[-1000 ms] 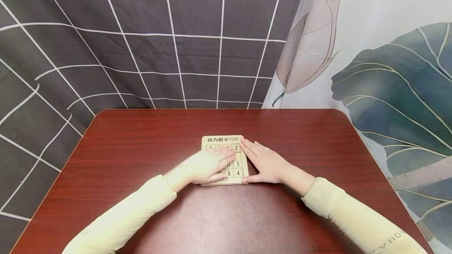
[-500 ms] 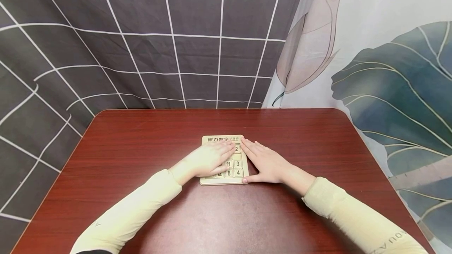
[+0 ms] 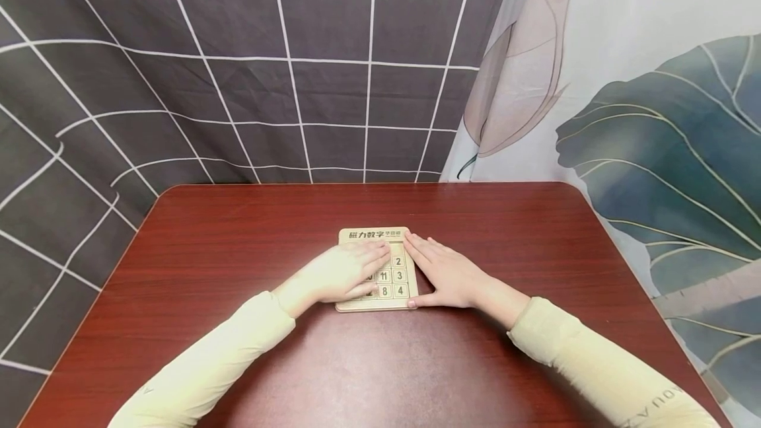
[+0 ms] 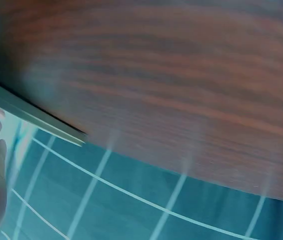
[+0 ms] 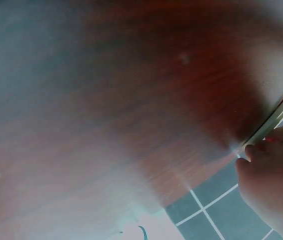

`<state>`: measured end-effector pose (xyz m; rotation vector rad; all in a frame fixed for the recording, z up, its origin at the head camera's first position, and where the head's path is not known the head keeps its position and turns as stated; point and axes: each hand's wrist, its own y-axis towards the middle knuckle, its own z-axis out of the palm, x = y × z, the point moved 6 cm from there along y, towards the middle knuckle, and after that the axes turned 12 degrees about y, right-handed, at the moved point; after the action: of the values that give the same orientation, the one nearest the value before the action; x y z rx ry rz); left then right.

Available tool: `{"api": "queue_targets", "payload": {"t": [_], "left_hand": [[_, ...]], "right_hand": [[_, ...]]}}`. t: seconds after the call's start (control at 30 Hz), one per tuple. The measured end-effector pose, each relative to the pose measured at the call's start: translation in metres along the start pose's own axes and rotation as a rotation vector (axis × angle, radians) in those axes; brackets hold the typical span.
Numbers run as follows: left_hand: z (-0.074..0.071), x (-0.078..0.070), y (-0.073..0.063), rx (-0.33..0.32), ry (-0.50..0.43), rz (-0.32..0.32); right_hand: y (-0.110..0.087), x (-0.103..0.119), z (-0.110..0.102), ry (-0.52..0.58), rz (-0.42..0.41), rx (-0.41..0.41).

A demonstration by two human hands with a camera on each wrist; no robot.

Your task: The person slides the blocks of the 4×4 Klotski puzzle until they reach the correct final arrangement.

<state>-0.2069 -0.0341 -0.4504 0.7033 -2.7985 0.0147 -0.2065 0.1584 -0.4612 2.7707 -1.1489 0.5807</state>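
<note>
A pale wooden number slide puzzle [image 3: 377, 306] lies on the dark red table, with Chinese lettering along its top. My left hand [image 3: 339, 273] lies across its left and middle parts, fingers extended over the upper tiles and hiding several of them. Just right of those fingertips, the 2 tile [image 3: 398, 261] sits above 3 and 4 in the right column, with a gap over it at the top. Along the board's right edge rests my right hand [image 3: 454, 276], fingers straight at the upper corner and thumb at the lower one. Both wrist views show the board's edge [image 4: 41, 119] near the fingers.
The wood-grain table [image 3: 511, 216] extends around the board on all sides. Behind it hangs a dark grey curtain [image 3: 238, 91] with white grid lines. A white curtain with leaf prints [image 3: 642, 18] hangs at the right.
The 2 tile has slid down from the top row to the second row, leaving the gap above it. My left hand moved up, then back down and left. My right hand stayed put.
</note>
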Motion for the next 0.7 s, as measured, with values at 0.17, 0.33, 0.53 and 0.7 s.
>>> {"api": "queue_targets", "payload": {"t": [0.17, 0.33, 0.53, 0.7], "left_hand": [[0.002, 0.016, -0.006, 0.011, -0.018, -0.068], [0.001, 0.019, -0.008, 0.008, -0.017, -0.057], [-0.001, 0.016, -0.005, -0.004, -0.018, -0.042], [0.002, 0.012, 0.003, 0.021, -0.014, -0.039]], "right_hand": [[0.001, -0.002, 0.002, 0.001, 0.013, 0.012], [0.002, -0.003, 0.002, 0.003, 0.012, 0.011], [0.002, -0.002, 0.001, 0.007, 0.01, 0.011], [0.001, 0.0, 0.0, 0.004, -0.002, 0.001]]}}
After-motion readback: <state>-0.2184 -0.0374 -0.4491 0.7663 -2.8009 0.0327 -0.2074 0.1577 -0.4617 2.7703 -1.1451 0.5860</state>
